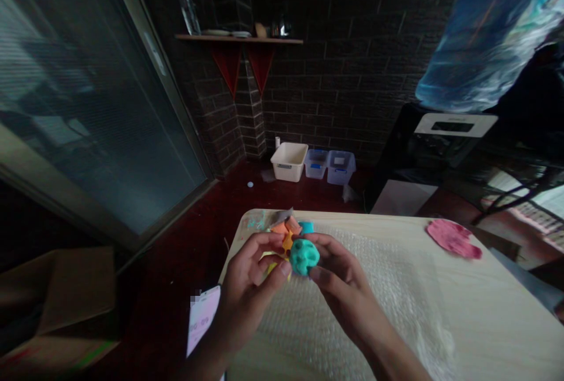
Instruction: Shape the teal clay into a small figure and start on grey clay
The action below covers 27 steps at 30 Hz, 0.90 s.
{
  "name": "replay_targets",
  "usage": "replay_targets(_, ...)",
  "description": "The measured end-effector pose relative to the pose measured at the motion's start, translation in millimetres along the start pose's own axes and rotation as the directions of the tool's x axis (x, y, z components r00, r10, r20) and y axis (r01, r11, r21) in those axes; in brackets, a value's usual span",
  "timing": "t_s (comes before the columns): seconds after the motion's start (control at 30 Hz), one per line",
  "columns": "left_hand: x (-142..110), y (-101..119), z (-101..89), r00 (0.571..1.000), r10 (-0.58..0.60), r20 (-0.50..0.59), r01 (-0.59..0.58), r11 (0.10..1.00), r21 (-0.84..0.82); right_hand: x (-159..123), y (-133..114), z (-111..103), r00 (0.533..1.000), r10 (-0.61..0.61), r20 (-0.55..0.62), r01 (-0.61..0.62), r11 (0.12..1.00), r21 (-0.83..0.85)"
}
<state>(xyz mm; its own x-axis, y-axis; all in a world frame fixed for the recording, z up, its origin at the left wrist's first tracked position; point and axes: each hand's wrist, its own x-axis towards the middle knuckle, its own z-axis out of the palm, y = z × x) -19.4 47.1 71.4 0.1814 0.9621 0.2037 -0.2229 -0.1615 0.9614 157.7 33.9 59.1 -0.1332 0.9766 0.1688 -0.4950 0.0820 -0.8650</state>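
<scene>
A teal lump of modelling clay (305,258), with dents pressed into its surface, is held up above the near part of the table. My right hand (346,281) grips it from the right, index finger at its top and thumb at its lower edge. On the opposite side, my left hand (251,287) curls its fingers and touches the lump's left edge with the thumb tip. Behind the hands lie orange pieces (282,227), a blue piece (306,227) and a yellow piece (272,266), partly hidden by the fingers.
Bubble wrap (396,287) covers much of the pale table (497,316). A flat pink piece (453,239) lies far right. By the left edge is a phone (203,316). Plastic bins (288,172) stand on the floor, a water dispenser (409,152) right, a cardboard box (79,293) left.
</scene>
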Motion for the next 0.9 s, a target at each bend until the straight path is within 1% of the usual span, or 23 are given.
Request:
replay_targets(0.13,2.7,-1.0,0.3,0.996,-0.090,0.009,0.090,0.996,-0.002,0.1,-0.2,-0.8,1.000,-0.016,-0.004,0.016,0.999,-0.046)
replay_targets(0.2,4.2,-0.4,1.1,0.993,-0.112,0.022,0.113,0.993,-0.020,0.2,-1.1,0.0,1.000,-0.028,-0.004,0.028,0.997,-0.067)
replay_targets(0.33,5.9,-0.3,1.9,0.984,-0.150,0.092,0.156,0.985,-0.069,-0.2,-0.5,1.0,0.996,-0.091,0.006,0.091,0.987,-0.136)
replay_targets(0.43,6.8,-2.8,1.2,0.983,-0.163,0.084,0.170,0.983,-0.077,-1.3,3.3,-0.1,0.990,-0.136,0.029,0.140,0.969,-0.204)
replay_targets(0.57,7.9,-6.0,0.3,0.986,-0.162,0.042,0.165,0.982,-0.089,-2.5,5.9,-0.7,0.987,-0.150,0.062,0.161,0.947,-0.278)
replay_targets(0.67,7.6,-5.9,1.1,0.987,-0.155,0.032,0.158,0.979,-0.127,-2.9,3.7,0.3,0.982,-0.178,0.057,0.187,0.945,-0.267)
replay_targets(0.77,5.9,-4.6,2.9,0.995,-0.100,0.024,0.102,0.986,-0.129,-2.8,0.8,0.4,0.989,-0.147,0.030,0.150,0.956,-0.251)
replay_targets(0.9,3.3,-3.5,5.3,0.999,-0.007,0.031,0.009,0.998,-0.063,-0.8,1.2,-0.4,0.995,-0.095,-0.011,0.089,0.960,-0.266)
